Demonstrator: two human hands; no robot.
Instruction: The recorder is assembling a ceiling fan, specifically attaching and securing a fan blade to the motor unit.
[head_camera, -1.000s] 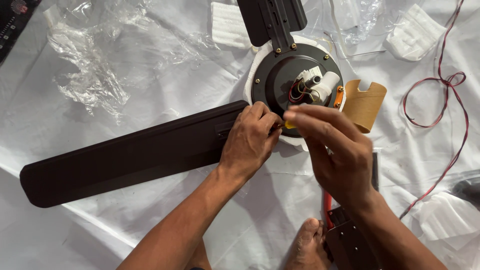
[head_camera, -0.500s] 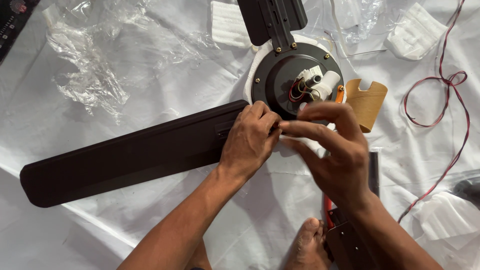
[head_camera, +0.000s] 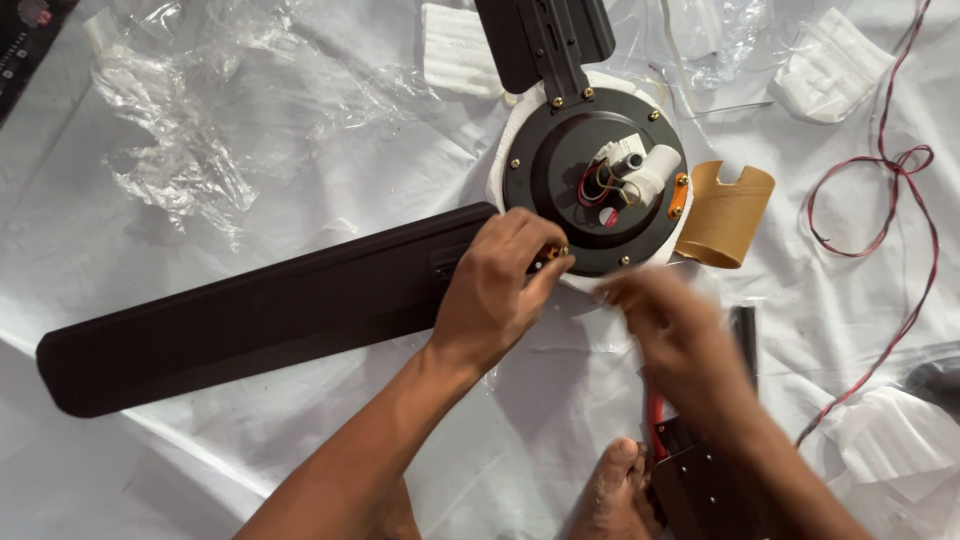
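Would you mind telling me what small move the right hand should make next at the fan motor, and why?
Probably bring the right hand back to the brass screw that the left hand pinches where the dark blade meets the round motor. The right hand is blurred and off the motor, while the other rim screws look seated.

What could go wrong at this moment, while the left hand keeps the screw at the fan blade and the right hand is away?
The left hand alone pinches a small brass screw at the dark blade; it could slip onto the white sheet. The blurred right hand gives no support, so the blade may shift off the motor hub. Exposed wires could snag.
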